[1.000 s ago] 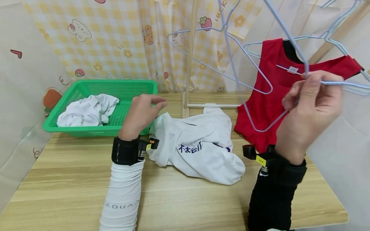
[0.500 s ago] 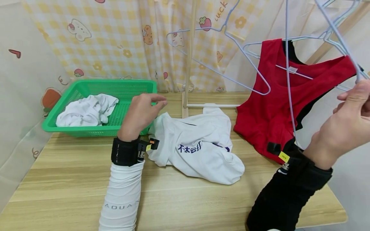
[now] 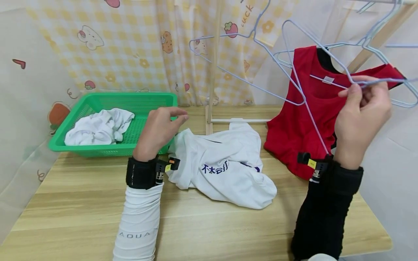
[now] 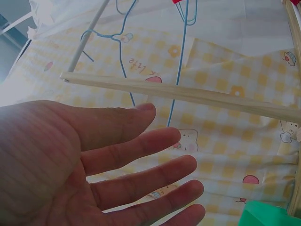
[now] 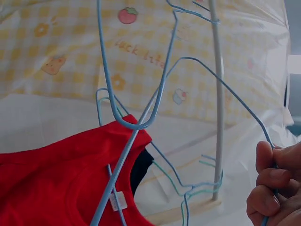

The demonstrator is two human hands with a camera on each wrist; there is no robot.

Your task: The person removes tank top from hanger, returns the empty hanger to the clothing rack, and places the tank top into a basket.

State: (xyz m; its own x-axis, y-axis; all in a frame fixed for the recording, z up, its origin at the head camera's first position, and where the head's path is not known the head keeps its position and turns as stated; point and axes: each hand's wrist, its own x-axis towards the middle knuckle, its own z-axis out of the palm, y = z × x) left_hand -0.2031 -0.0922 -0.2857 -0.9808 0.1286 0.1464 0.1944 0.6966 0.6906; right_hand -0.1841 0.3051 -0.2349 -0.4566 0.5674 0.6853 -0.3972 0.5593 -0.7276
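A: With twelve straight ahead of the person, where's the white shirt (image 3: 225, 186)?

B: Bunched on the bench (image 3: 212, 233), printed writing upward. Its long way runs roughly ten to four.

A: Which hand is nearer?

B: The left hand (image 3: 158, 128). From it the shirt lies near, at about four o'clock. From the right hand (image 3: 364, 117) it's around eight, well apart.

A: And the fingers?

B: The left ones are loosely stretched and a little apart, with nothing in them. The right ones are clamped on a blue hanger (image 5: 237, 97). One corner of it points to about eleven o'clock from that hand, and its long bar slants down towards the wrist.

A: Any containers?

B: One green basket (image 3: 127, 149), between nine and ten from the left hand. A crumpled white cloth (image 3: 98, 128) sits in its left half; the mesh floor shows on the right.

A: Farther off?

B: A red vest (image 3: 302, 123) hanging behind the right hand, a wooden post (image 3: 213, 72) towards twelve, and the patterned curtain (image 3: 124, 54) at the back.
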